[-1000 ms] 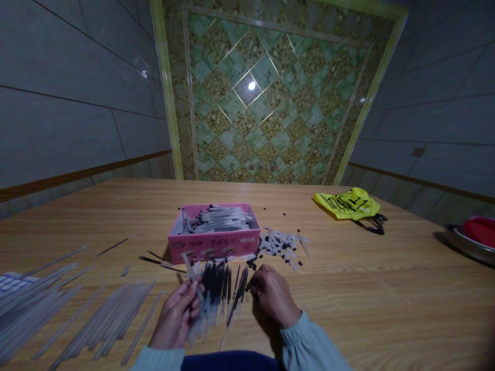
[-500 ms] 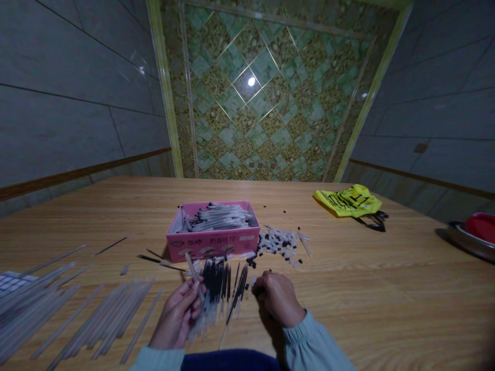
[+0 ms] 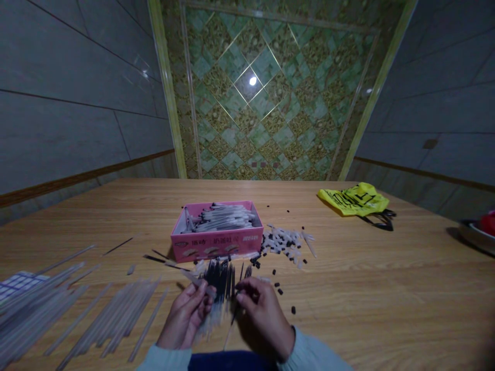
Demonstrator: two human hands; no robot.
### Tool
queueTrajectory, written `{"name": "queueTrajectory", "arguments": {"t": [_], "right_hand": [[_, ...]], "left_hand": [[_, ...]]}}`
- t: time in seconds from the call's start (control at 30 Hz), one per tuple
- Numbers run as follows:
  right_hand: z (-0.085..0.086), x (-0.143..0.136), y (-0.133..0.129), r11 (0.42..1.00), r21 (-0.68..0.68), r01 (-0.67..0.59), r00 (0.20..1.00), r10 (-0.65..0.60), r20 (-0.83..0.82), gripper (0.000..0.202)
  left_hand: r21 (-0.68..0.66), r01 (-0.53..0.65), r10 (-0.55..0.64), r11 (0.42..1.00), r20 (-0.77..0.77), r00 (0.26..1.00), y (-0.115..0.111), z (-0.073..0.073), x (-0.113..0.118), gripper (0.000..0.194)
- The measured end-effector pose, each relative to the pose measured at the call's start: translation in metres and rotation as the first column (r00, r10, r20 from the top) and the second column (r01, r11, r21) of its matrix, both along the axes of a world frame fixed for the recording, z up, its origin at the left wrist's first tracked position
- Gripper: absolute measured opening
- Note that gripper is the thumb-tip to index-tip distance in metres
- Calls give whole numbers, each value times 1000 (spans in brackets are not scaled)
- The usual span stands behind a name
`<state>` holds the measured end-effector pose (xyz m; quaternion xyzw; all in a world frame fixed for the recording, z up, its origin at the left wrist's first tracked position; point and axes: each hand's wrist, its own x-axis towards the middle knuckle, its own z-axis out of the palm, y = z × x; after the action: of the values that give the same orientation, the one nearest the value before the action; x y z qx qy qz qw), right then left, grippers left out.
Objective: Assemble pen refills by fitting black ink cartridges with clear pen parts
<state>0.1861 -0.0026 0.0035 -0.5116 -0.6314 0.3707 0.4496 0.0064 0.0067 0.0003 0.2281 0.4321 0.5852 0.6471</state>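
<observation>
My left hand (image 3: 185,315) pinches a whitish translucent pen piece (image 3: 192,279), which points up and to the left. My right hand (image 3: 263,312) is closed just right of it, above the dark refills; what its fingertips hold, if anything, is too small to make out. Between and beyond the hands lies a pile of black-ended refills (image 3: 220,281). Behind them stands a pink box (image 3: 216,244) filled with whitish pens (image 3: 225,216). Small white and black caps (image 3: 282,241) are scattered right of the box, with several black ones near my right hand.
Clear tubes (image 3: 116,314) lie in rows on the wooden table (image 3: 371,288) at the left, near a checked white item (image 3: 19,285). A yellow bag (image 3: 353,200) with dark handles lies at the back right. A bowl with something red (image 3: 488,223) sits at the right edge.
My right hand has moved left toward my left hand, uncovering several black caps. The piece in my left hand has tilted further left. The view has shifted slightly.
</observation>
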Motion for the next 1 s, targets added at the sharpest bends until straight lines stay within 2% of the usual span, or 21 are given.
{"name": "queueTrajectory", "arguments": {"t": [0.03, 0.1, 0.17, 0.27, 0.33, 0.47, 0.53, 0.73, 0.8, 0.87, 0.93, 1.0], "right_hand": [[0, 7, 3, 998, 49, 31, 987, -38, 157, 14], [0, 19, 8, 992, 111, 57, 902, -99, 420, 16], [-1, 27, 13, 992, 113, 51, 820, -107, 562, 19], [-2, 27, 15, 991, 137, -8, 781, -80, 620, 22], [-3, 22, 14, 977, 176, -116, 782, -20, 623, 22], [-5, 11, 5, 884, 178, -432, 732, 228, 642, 15], [-7, 8, 2, 835, 157, -528, 684, 308, 661, 11], [-6, 4, 2, 764, 210, -610, 616, 290, 733, 9], [-1, 4, 3, 743, 273, -611, 639, 259, 725, 10], [5, 4, 1, 721, 410, -559, 744, 217, 632, 12], [11, 5, -4, 705, 583, -405, 895, 174, 411, 14], [15, 5, -12, 728, 667, -160, 987, 126, 99, 18]], "left_hand": [[13, -21, 22, 1000, -10, 1000, 0, 0, 0, 29], [32, -46, 46, 998, -19, 999, -1, 0, 0, 30], [37, -38, 39, 999, -22, 999, -1, -1, 1, 31], [30, -6, 7, 1000, -30, 1000, -1, -4, 2, 31], [18, 1, 0, 1000, -40, 999, 0, -5, 2, 30], [10, -19, 19, 1000, -52, 998, 0, -4, 2, 26], [8, -28, 29, 1000, -52, 998, 0, -4, 2, 26], [14, -14, 14, 1000, -31, 999, 0, -7, 1, 25], [20, -13, 13, 1000, -14, 1000, 1, -7, 1, 23], [9, -20, 20, 1000, 2, 1000, 1, -6, 0, 19], [-31, -42, 43, 999, 27, 999, 1, -3, -1, 13], [-93, -78, 85, 993, 75, 994, 2, 2, -1, 12]]}}
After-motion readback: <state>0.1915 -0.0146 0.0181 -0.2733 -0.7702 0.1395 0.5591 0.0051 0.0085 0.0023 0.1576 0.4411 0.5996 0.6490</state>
